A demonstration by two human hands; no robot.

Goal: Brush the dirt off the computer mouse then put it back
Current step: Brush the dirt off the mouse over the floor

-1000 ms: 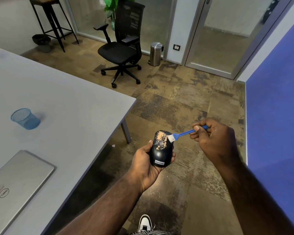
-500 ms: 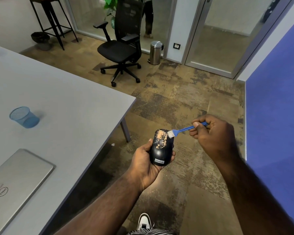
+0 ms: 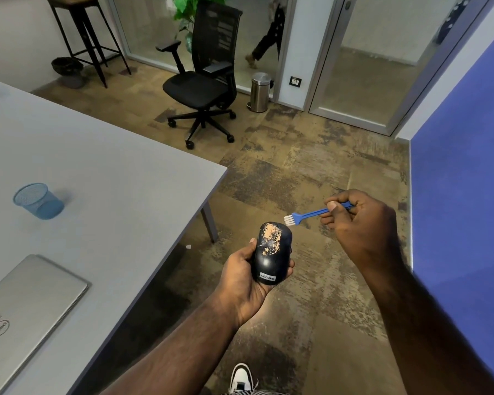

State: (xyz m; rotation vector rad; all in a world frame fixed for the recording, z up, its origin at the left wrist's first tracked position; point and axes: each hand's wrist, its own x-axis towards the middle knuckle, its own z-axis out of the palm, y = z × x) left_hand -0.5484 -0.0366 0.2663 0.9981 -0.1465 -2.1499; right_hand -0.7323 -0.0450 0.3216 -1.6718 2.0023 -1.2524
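My left hand (image 3: 246, 276) cups the dirty mouse (image 3: 272, 253); my right hand (image 3: 362, 226) pinches the brush (image 3: 305, 214), bristles just beside it. Table (image 3: 111, 172) left; laptop (image 3: 26, 315) cut off.

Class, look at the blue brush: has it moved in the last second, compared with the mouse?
Yes. The blue brush in the right hand has lifted up and rightward off the mouse; its bristles no longer touch the dirt.
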